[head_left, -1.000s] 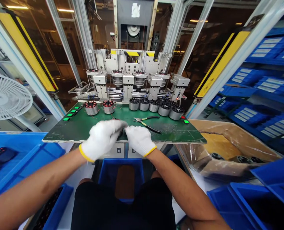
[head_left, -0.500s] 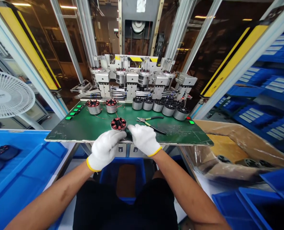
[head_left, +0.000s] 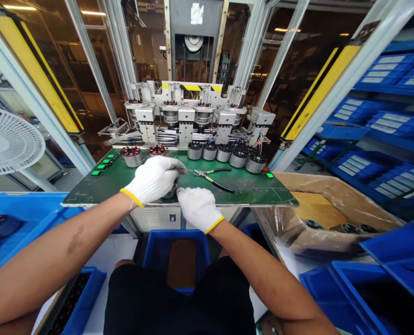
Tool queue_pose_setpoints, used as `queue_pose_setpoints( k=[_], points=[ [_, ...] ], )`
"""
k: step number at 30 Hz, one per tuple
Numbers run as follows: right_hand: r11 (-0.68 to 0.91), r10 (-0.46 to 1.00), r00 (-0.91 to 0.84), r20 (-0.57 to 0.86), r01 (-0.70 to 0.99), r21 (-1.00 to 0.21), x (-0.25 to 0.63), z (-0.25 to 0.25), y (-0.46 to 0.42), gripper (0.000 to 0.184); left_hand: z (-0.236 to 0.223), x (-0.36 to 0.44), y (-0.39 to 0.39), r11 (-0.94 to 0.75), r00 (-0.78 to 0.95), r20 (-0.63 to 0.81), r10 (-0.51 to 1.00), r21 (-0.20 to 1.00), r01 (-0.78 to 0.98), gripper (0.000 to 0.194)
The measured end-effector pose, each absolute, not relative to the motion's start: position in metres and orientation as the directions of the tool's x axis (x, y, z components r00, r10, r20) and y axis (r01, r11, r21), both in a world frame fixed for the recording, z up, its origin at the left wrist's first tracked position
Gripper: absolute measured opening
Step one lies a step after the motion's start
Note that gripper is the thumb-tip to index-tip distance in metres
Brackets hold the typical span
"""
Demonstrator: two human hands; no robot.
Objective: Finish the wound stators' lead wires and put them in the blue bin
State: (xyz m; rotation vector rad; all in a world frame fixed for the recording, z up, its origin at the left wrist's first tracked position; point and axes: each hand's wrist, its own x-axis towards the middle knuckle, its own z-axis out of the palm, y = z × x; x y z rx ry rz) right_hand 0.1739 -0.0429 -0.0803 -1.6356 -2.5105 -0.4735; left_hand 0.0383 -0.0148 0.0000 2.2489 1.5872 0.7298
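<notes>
Both my hands wear white gloves with yellow cuffs. My left hand (head_left: 154, 179) is curled over a wound stator on the green mat (head_left: 98, 188), fingers wrapped round it so that the part is almost hidden. My right hand (head_left: 197, 207) rests at the mat's front edge, just right of the left hand, with its fingers closed; what it pinches is hidden. Two copper-wound stators (head_left: 133, 156) stand at the back left of the mat. Pliers (head_left: 212, 178) lie just beyond my right hand.
Several grey unwound stator cores (head_left: 238, 158) line the mat's back right, before a multi-station machine (head_left: 188, 116). Green buttons (head_left: 104, 165) sit at the left edge. Blue bins (head_left: 25, 232) lie left and right, a lined cardboard box (head_left: 332, 218) right, a fan (head_left: 8, 139) left.
My left hand has moved forward from the mat's front edge and closed over the stator that stood uncovered half a second ago. My right hand has drawn back slightly toward the edge.
</notes>
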Motion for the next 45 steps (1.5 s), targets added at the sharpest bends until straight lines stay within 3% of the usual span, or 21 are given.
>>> queue_pose_setpoints(
  k=[4,6,10,12,16,20,23,25,27,29,32,35,39,42,45],
  points=[
    [0.365,0.866,-0.413,0.281,0.907,0.211,0.157,-0.084,-0.056,0.018,0.014,0.07,-0.006,-0.307,0.268,0.182,0.946,0.238,0.922,0.031],
    [0.361,0.852,-0.415,0.318,0.907,0.217,0.153,-0.086,-0.059,0.018,0.014,0.071,-0.008,-0.338,0.308,0.168,0.936,0.188,0.922,0.032],
    [0.37,0.849,-0.4,0.346,0.917,0.152,0.159,-0.087,-0.058,0.013,-0.001,0.032,-0.016,-0.512,0.413,0.407,0.815,0.172,0.842,0.03],
    [0.388,0.845,-0.404,0.351,0.914,0.12,0.164,-0.086,-0.057,0.011,-0.016,0.009,-0.017,-0.632,0.538,0.491,0.685,0.033,0.774,0.027],
    [0.396,0.841,-0.416,0.345,0.909,0.129,0.165,-0.086,-0.061,0.012,-0.049,-0.008,-0.016,-0.692,0.714,0.442,0.542,-0.246,0.678,0.027],
    [0.359,0.872,-0.372,0.317,0.928,0.1,0.154,-0.088,-0.071,0.013,-0.072,-0.001,-0.016,-0.669,0.7,0.589,0.404,-0.331,0.665,0.027],
    [0.378,0.876,-0.383,0.293,0.923,0.077,0.154,-0.074,-0.075,0.013,-0.081,0.001,-0.014,-0.697,0.67,0.683,0.292,-0.328,0.637,0.029],
    [0.388,0.86,-0.399,0.317,0.916,0.1,0.161,-0.055,-0.073,0.024,-0.083,0.001,-0.012,-0.708,0.652,0.715,0.251,-0.323,0.628,0.03],
    [0.379,0.823,-0.418,0.385,0.909,0.175,0.172,-0.032,-0.066,0.036,-0.085,0.0,-0.012,-0.704,0.641,0.729,0.239,-0.325,0.632,0.028],
    [0.358,0.789,-0.451,0.417,0.889,0.285,0.183,-0.017,-0.056,0.035,-0.085,0.0,-0.011,-0.694,0.631,0.736,0.245,-0.321,0.644,0.025],
    [0.404,0.819,-0.515,0.253,0.831,0.383,0.195,-0.018,-0.042,0.026,-0.084,-0.001,-0.008,-0.711,0.6,0.739,0.306,-0.241,0.66,0.024],
    [0.495,0.832,-0.547,0.095,0.809,0.318,0.195,-0.044,-0.038,0.015,-0.079,0.0,-0.002,-0.721,0.52,0.732,0.441,-0.057,0.691,0.022],
    [0.506,0.835,-0.53,0.149,0.845,0.17,0.178,-0.072,-0.041,0.021,-0.062,0.006,0.004,-0.695,0.485,0.601,0.635,0.171,0.698,0.022],
    [0.515,0.841,-0.526,0.129,0.85,0.109,0.168,-0.067,-0.047,0.024,-0.048,0.009,0.003,-0.66,0.503,0.503,0.703,0.199,0.725,0.018],
    [0.463,0.87,-0.478,0.122,0.877,0.129,0.171,-0.041,-0.06,0.028,-0.045,0.005,-0.001,-0.687,0.537,0.489,0.687,0.195,0.7,0.018]
  ],
)
